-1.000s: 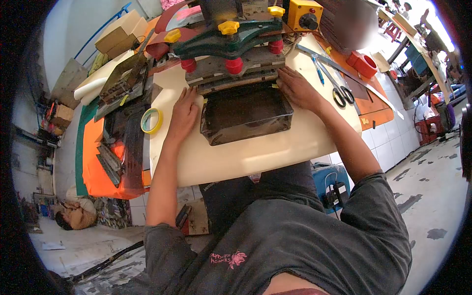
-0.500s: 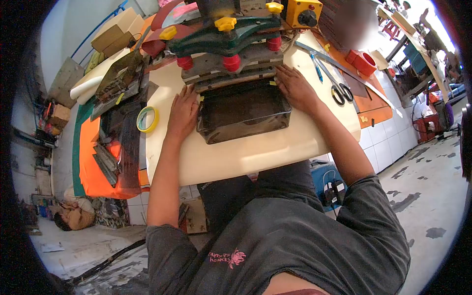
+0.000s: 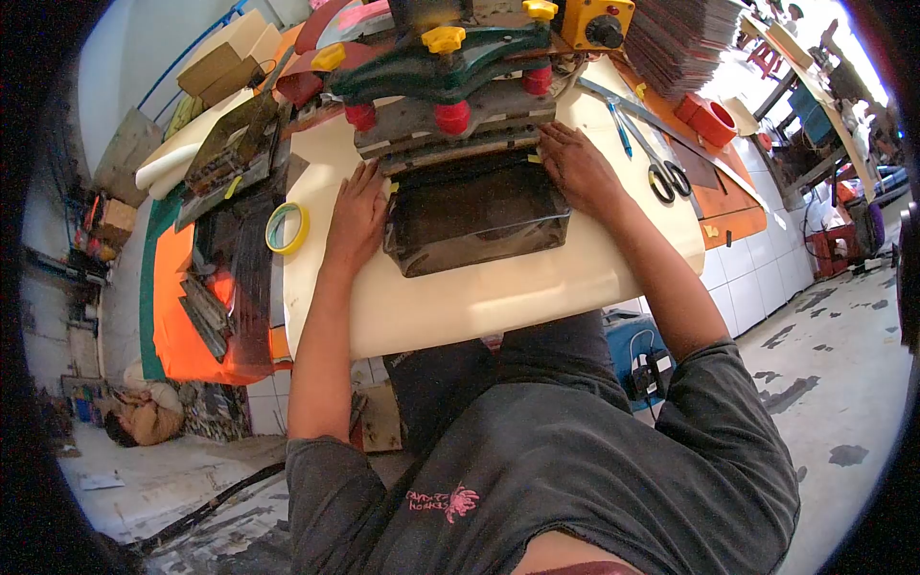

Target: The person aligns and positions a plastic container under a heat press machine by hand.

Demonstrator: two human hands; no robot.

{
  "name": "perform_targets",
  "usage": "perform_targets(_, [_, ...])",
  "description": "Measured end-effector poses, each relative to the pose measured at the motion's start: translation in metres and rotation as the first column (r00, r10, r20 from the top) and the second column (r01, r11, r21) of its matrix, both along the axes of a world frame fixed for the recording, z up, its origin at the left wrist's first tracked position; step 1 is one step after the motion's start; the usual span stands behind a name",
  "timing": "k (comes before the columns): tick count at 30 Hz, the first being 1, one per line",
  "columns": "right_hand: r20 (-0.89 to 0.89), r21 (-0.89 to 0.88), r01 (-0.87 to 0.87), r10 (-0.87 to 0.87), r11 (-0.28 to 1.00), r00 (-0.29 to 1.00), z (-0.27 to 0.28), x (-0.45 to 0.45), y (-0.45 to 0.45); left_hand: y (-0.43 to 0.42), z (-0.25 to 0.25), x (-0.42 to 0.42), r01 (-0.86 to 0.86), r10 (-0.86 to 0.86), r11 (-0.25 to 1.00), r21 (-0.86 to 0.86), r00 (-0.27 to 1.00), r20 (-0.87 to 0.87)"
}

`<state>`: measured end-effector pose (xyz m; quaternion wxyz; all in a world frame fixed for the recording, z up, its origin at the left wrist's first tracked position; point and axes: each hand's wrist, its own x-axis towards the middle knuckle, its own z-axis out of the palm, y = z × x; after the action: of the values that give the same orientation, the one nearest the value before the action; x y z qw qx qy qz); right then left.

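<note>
A dark, glossy, see-through plate (image 3: pixel 474 222) lies on the cream work surface, its far edge up against the press (image 3: pixel 450 84). My left hand (image 3: pixel 356 222) rests along the plate's left side, fingers stretched forward. On the opposite side, my right hand (image 3: pixel 579 171) lies flat at the far right corner, its fingers reaching to the press's lower block (image 3: pixel 455 129). Neither hand is wrapped round anything. Small yellow tabs (image 3: pixel 534 158) show near the plate's far corners. The press has a green frame, yellow knobs (image 3: pixel 444 39) and red collars (image 3: pixel 451 117).
Left of my hand is a yellow tape roll (image 3: pixel 287 229), then metal bars (image 3: pixel 205 316) on orange sheet. To the right lie scissors (image 3: pixel 663 179), a blue pen (image 3: pixel 621 134), a steel ruler (image 3: pixel 704 160) and a red tape dispenser (image 3: pixel 704 117). A yellow control box (image 3: pixel 594 24) stands behind.
Both hands stay by the plate with almost no movement. The view has shifted very slightly.
</note>
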<state>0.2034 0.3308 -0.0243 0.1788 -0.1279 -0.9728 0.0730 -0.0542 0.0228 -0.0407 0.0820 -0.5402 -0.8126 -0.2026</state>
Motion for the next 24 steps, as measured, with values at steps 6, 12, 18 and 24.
perform_targets(6, [0.002,0.017,0.022,-0.022,1.0,1.0,-0.001,-0.001,-0.001,0.001,0.004,0.003,-0.013,0.013,1.0,-0.011,1.0,0.024])
perform_targets(12, [-0.015,0.06,-0.003,0.004,0.998,1.0,-0.006,-0.003,0.005,0.002,0.003,0.001,-0.02,0.021,0.999,-0.031,0.999,0.034])
perform_targets(18, [-0.041,0.119,-0.04,0.045,0.992,0.998,-0.005,-0.002,0.003,0.003,-0.004,-0.005,-0.016,0.016,0.999,-0.033,1.0,0.016])
perform_targets(24, [-0.099,0.017,-0.028,0.03,0.999,0.995,-0.008,-0.004,0.005,0.001,-0.003,-0.003,-0.023,0.024,0.999,-0.036,0.999,0.034])
